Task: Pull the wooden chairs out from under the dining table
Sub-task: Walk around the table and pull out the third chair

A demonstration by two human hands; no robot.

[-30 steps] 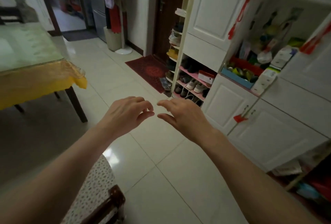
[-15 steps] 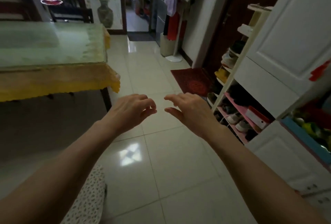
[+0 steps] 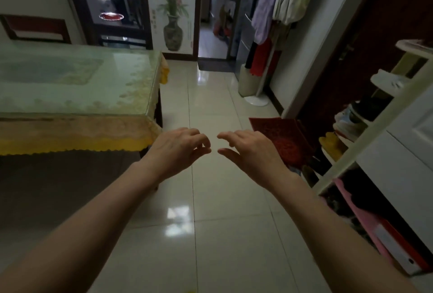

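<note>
A glossy glass top is laid over the dining table (image 3: 77, 81), with a scalloped yellow lace cloth hung along its edge. A dark wooden chair back (image 3: 35, 28) is seen at its far side. Above pale shiny floor tiles (image 3: 210, 234), the left hand (image 3: 178, 152) and right hand (image 3: 250, 154) are held loosely curled, half open, nothing grasped or touched.

No legible text; vase picture (image 3: 173, 13) bears small unreadable characters.

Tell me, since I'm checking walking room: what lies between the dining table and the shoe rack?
In the head view, bare tiled floor; the left hand and right hand hover above it, dining table left, shoe rack right.
</note>
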